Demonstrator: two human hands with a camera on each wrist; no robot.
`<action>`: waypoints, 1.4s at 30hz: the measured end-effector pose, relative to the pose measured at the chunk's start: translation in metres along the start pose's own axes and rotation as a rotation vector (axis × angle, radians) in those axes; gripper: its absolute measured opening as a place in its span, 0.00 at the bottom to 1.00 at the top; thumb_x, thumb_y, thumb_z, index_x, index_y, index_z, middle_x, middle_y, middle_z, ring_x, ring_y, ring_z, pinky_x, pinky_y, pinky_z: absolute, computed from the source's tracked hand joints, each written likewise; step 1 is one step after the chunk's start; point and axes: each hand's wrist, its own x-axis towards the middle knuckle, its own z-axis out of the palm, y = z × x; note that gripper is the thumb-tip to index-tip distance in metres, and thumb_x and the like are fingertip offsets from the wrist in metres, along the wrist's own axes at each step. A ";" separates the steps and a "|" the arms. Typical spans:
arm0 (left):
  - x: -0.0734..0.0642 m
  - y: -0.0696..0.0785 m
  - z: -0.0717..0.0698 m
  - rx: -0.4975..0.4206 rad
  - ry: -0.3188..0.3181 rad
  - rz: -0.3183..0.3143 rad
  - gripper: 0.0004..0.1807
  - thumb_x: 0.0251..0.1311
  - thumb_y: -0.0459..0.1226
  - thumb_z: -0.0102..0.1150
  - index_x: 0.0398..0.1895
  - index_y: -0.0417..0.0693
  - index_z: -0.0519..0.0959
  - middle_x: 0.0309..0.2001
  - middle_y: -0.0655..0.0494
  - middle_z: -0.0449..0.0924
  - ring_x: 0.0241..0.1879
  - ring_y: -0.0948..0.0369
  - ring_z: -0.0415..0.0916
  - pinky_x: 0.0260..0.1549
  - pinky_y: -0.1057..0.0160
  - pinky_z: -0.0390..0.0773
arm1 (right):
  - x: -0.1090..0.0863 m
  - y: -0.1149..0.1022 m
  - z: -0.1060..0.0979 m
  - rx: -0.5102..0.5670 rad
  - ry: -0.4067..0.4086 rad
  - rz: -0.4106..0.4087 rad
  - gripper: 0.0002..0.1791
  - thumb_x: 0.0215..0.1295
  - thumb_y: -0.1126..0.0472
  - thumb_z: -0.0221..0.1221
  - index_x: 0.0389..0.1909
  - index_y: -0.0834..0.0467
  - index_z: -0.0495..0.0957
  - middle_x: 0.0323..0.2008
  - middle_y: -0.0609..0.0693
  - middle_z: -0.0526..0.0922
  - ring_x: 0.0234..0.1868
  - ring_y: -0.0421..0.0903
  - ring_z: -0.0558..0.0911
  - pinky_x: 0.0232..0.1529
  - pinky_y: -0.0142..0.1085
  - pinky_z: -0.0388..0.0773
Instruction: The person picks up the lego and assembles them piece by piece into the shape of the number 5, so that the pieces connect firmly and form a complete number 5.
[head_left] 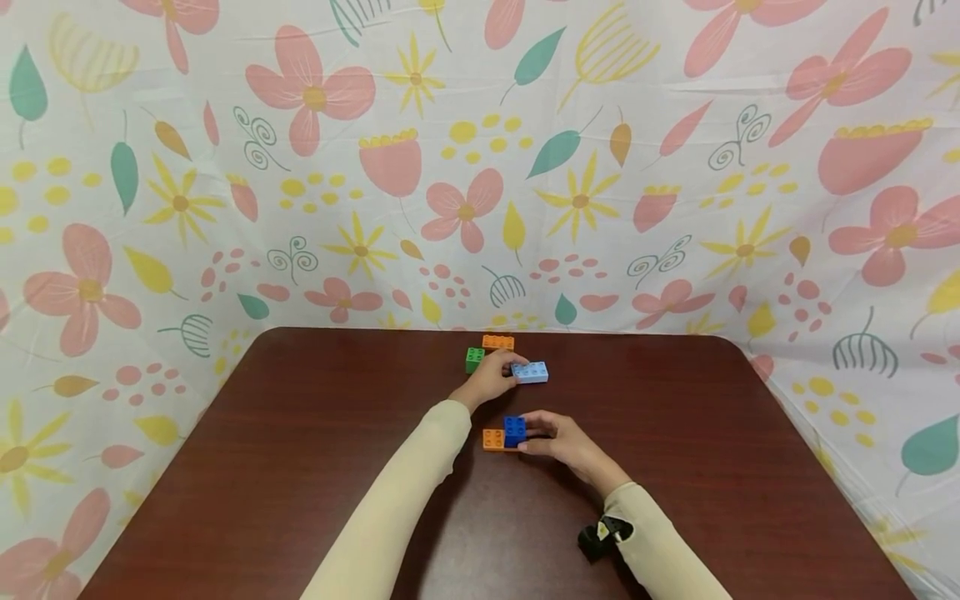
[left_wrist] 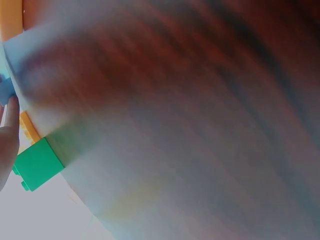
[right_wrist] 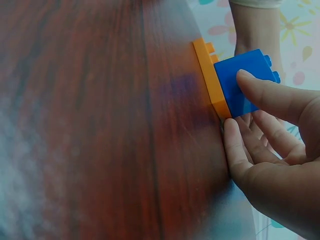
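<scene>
My left hand [head_left: 491, 379] is at the far middle of the table, its fingers and thumb gripping the left end of a light blue toy building brick [head_left: 532, 372]. In the left wrist view only part of that hand [left_wrist: 7, 142] shows at the left edge, against the blue brick [left_wrist: 6, 91]. Nearer the front, my right hand [head_left: 566, 446] pinches a dark blue brick [head_left: 514, 430], which sits upright on the right part of a flat orange brick [head_left: 492, 440]. The right wrist view shows the thumb against the dark blue brick's side [right_wrist: 242, 85].
Just left of my left hand stands a green brick [head_left: 475, 359], with another orange brick [head_left: 498, 342] behind it near the table's far edge. A black object [head_left: 596, 542] is by my right sleeve. Flowered cloth [head_left: 465, 208] hangs behind the brown table [head_left: 300, 450].
</scene>
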 end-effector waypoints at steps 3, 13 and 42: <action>0.000 0.001 -0.002 0.008 -0.005 0.009 0.19 0.63 0.30 0.59 0.57 0.51 0.79 0.57 0.51 0.73 0.55 0.57 0.73 0.54 0.60 0.74 | 0.000 0.000 0.000 -0.001 0.003 -0.003 0.26 0.60 0.62 0.66 0.59 0.64 0.72 0.52 0.58 0.78 0.56 0.56 0.75 0.51 0.44 0.77; -0.007 0.003 -0.004 0.033 -0.035 0.055 0.19 0.64 0.31 0.58 0.58 0.52 0.78 0.54 0.52 0.73 0.54 0.57 0.74 0.54 0.61 0.74 | 0.000 0.001 0.000 -0.007 -0.002 0.000 0.27 0.60 0.61 0.66 0.60 0.63 0.72 0.54 0.58 0.77 0.56 0.55 0.74 0.52 0.45 0.76; -0.027 0.000 -0.022 0.079 -0.063 0.150 0.17 0.66 0.34 0.57 0.57 0.52 0.80 0.50 0.54 0.71 0.51 0.59 0.72 0.55 0.62 0.73 | -0.002 -0.004 0.000 -0.002 0.005 0.012 0.27 0.60 0.61 0.66 0.60 0.64 0.71 0.55 0.60 0.76 0.56 0.55 0.75 0.52 0.44 0.76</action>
